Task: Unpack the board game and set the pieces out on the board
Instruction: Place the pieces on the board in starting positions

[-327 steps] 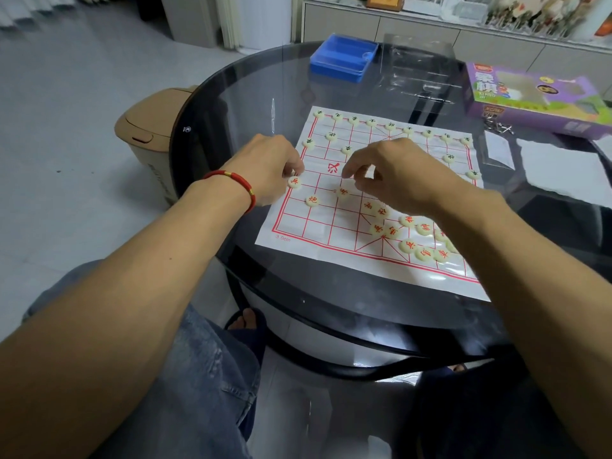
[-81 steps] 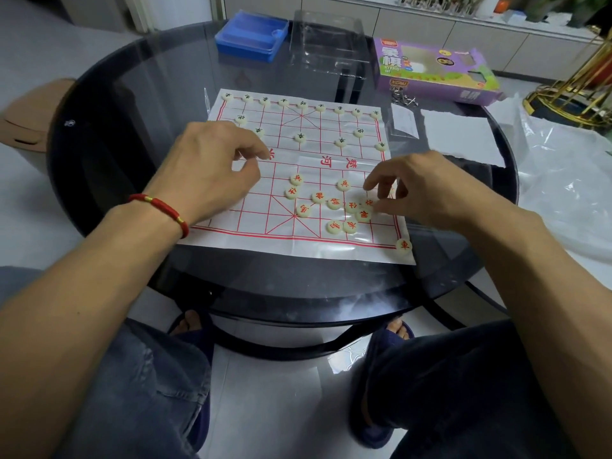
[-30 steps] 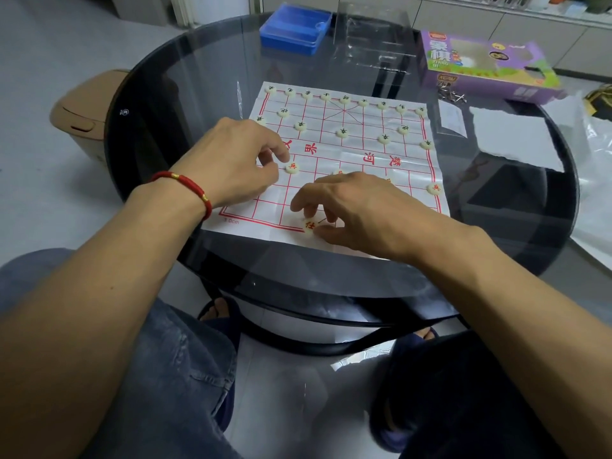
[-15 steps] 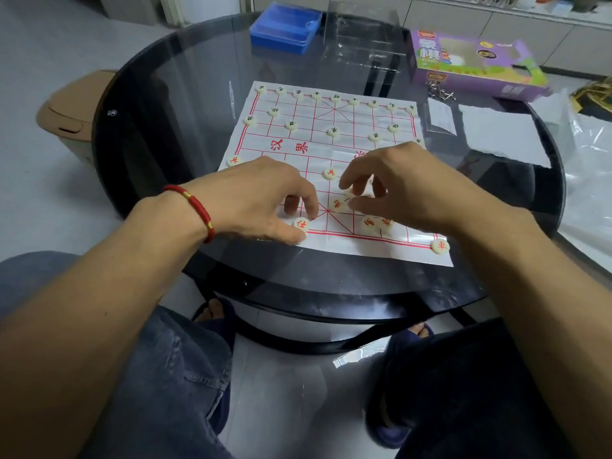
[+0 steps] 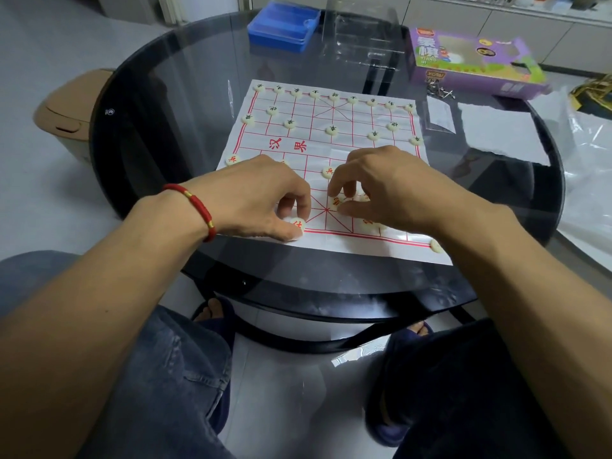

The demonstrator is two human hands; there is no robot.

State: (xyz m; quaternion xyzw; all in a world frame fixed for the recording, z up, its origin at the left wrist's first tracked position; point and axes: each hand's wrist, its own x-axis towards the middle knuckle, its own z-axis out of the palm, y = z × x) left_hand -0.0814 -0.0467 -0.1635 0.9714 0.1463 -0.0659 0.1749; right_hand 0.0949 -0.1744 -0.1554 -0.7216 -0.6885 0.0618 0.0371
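Your left hand has its fingers curled down on a red-marked xiangqi piece, pinching it at the near edge line of the paper xiangqi board, just left of the palace diagonals. Your right hand is curled too, thumb and forefinger closing on another red piece inside the palace; whether it is lifted or only touched, the view does not settle. More red pieces lie bunched under that palm, at about 4 o'clock from the palace centre, and one red piece sits at the near right corner.

To do this step well, set each disc squarely on a line crossing, not inside a square, and slide it only a short way so the thin sheet does not ride along with it. Press lightly; the paper lies loose on the glass bench and its near margin is close to the bench's rim at 6 o'clock, so a dragged piece could probably roll off into your lap.

The black-marked pieces stand in their rows at 12 o'clock, well apart from your hands; keep your wrists low and near so you do not sweep them. Open glass lies at 9 o'clock. The purple game box, blue plastic case and torn paper crowd 1 to 3 o'clock.
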